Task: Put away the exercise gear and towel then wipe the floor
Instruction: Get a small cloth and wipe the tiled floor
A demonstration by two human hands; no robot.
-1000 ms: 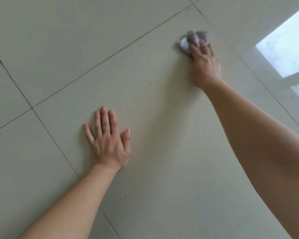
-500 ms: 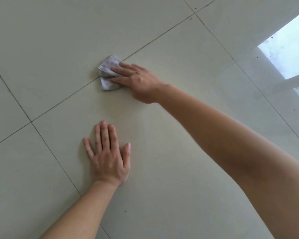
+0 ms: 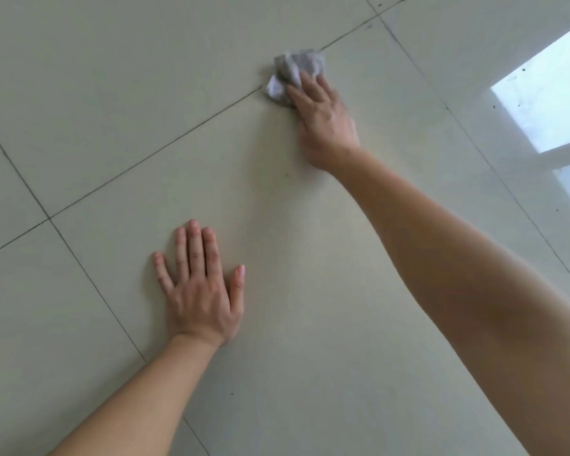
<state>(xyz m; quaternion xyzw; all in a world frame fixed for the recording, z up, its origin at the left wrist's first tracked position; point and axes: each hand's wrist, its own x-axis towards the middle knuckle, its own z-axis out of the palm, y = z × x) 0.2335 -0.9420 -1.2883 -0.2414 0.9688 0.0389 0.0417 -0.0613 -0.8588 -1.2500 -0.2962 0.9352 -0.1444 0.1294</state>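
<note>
Head camera: right hand pressed a crumpled grey cloth onto the tiled floor
Its fingers lay straight over the cloth, on a grout line; left hand rested flat, holding nothing

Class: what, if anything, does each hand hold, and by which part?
Right hand presses the crumpled grey cloth down by its near side; left hand holds nothing.

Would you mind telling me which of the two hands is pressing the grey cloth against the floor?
The right hand, stretched forward with its fingers on the crumpled grey cloth. The left hand lies flat on bare floor, holding nothing.
</note>
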